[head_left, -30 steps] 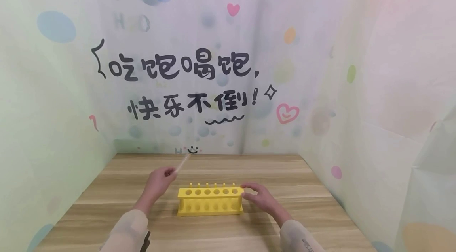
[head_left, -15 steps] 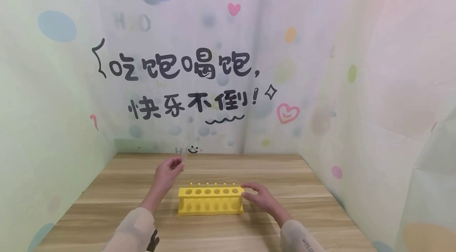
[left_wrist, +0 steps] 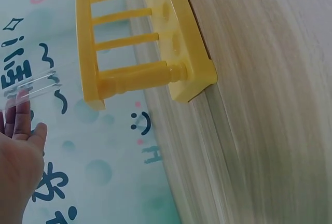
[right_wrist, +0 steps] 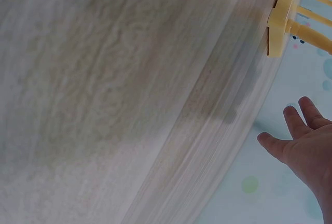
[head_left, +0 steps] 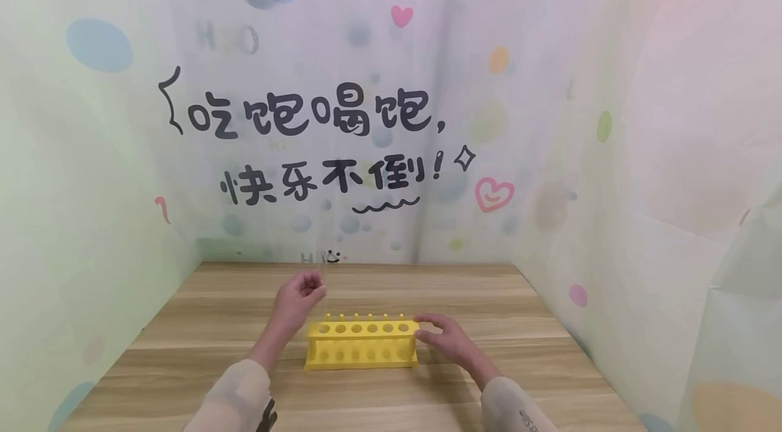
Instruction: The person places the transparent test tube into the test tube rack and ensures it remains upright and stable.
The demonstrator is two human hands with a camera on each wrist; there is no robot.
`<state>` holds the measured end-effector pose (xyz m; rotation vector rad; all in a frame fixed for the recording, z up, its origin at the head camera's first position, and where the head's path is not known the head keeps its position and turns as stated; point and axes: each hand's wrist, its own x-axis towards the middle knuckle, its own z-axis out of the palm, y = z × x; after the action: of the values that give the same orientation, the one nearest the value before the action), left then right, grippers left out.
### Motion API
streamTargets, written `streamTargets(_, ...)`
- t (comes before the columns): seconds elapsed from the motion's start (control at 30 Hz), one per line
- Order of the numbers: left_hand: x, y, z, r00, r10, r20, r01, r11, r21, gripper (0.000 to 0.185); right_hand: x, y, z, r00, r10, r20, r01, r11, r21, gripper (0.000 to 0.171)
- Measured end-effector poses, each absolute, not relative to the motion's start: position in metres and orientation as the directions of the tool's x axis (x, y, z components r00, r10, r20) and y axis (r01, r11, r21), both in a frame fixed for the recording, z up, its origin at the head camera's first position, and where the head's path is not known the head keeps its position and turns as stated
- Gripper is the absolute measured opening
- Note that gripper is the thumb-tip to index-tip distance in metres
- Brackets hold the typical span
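The left hand (head_left: 298,297) is up in the air, just behind the left end of the yellow rack (head_left: 362,342). Its fingers (left_wrist: 19,111) pinch a clear glass tube (left_wrist: 32,85). The tube stands almost straight up, so its bottom end can go down into a hole. It is above the rack but not in it.

The right hand (head_left: 444,337) lies at the right end of the rack. Its fingers are loose and a little bent, and their tips touch the rack's top edge. It seems to keep the rack from sliding. It grips nothing.

The rack stands in the middle of the wooden worktop (head_left: 201,323), a bit nearer the front edge than the back edge. It has six round holes in a row on top, and all look empty. Little pegs stick up along its back side.

The tube is very hard to see from the head camera, because it is clear and the wall sheet (head_left: 318,119) behind it is full of dots and writing. The left wrist camera shows it better, but its lower end is hidden by the hand. The right wrist camera is blurry and shows only a corner of the rack (right_wrist: 282,24) and part of the hand (right_wrist: 303,143). The person's sleeves are cut off at the bottom of the picture.
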<state>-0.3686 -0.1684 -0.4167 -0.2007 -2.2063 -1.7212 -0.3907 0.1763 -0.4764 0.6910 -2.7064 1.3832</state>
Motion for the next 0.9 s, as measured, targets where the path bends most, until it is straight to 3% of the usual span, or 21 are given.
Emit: streamTargets(0.9,-0.358,-0.171,-0.441,-0.955,-0.054,0.291,0.240,0.434,0.869,0.016,-0.391,0.176,-0.476,-0.891,-0.391,0.232,-0.419,0.506,-0.754,0.039)
